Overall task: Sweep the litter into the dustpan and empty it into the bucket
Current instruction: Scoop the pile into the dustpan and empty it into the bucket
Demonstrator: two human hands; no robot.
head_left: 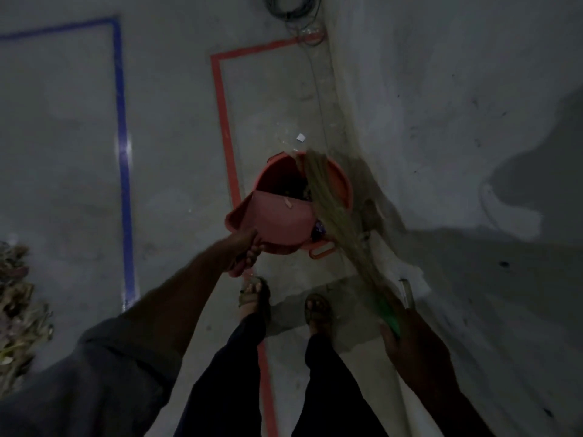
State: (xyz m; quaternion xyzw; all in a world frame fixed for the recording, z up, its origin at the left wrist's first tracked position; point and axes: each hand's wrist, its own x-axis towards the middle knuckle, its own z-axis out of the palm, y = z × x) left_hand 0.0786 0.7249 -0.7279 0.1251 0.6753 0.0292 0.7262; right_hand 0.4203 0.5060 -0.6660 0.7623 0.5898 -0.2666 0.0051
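Overhead, the left hand (pixel 244 257) grips the handle of the pink dustpan (pixel 277 217), tipped over the near rim of the red bucket (pixel 342 181) just beyond that grip, litter inside. The right hand (pixel 407 332) grips the broom (pixel 325 197) by its green handle, bristles across the bucket beside the wall (pixel 441 105). Open floor (pixel 173 137) lies left past the red tape (pixel 225 127); no writing is legible.

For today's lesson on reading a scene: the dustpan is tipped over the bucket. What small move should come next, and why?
Probably tip the dustpan a little steeper with the left hand. A small scrap still lies on it near the lip, over the bucket. The broom, held by the right hand, lies across the rim and could brush it off.
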